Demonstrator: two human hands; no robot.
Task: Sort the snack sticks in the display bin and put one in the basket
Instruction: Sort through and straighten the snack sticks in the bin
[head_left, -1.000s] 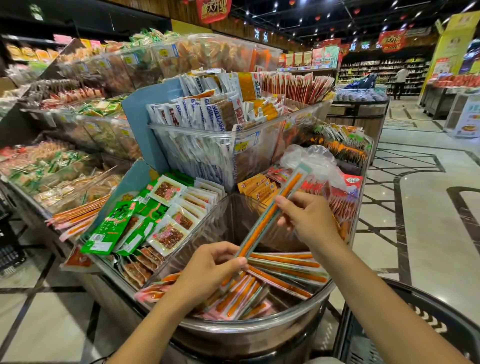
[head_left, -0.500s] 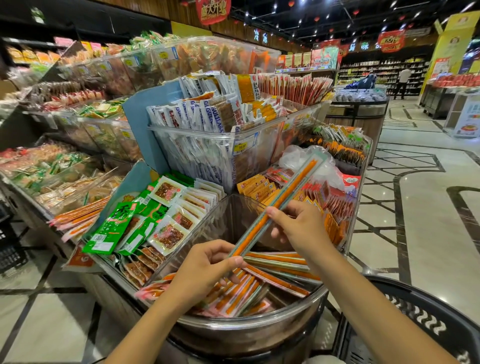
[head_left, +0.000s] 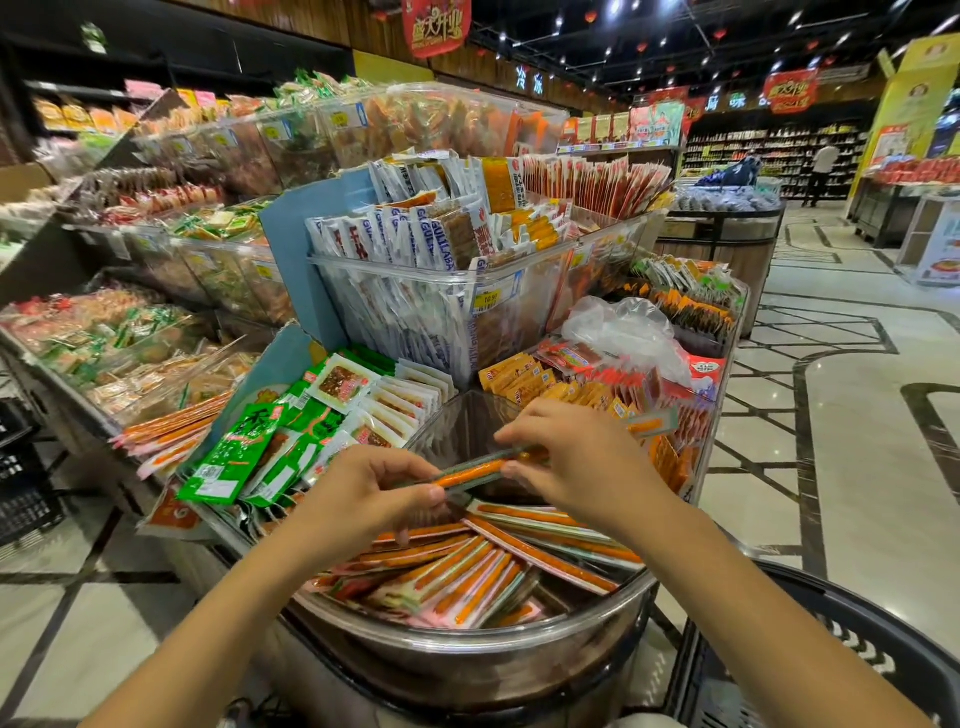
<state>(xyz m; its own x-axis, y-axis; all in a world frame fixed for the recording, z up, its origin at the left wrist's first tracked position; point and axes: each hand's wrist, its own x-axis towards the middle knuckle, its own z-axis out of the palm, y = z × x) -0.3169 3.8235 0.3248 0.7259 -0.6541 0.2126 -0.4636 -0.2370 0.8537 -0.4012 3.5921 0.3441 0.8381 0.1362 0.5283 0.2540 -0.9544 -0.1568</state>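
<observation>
Pinching one snack stick (head_left: 470, 472), left hand (head_left: 363, 499) and right hand (head_left: 576, 457) hover within the display bin rim (head_left: 467, 642).

The left hand (head_left: 363, 493) hides the near end of the snack stick (head_left: 470, 472), and the right hand (head_left: 576, 457) covers a stretch further along. The basket (head_left: 831, 623) is cut off by the lower and right edges, its inside mostly unseen.

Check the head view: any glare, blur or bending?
Head view: the orange snack stick in clear wrap is slightly blurred between the left hand and right hand; lights glint off the round clear bin; wide-angle bending curves the floor tiles and black basket.
</observation>
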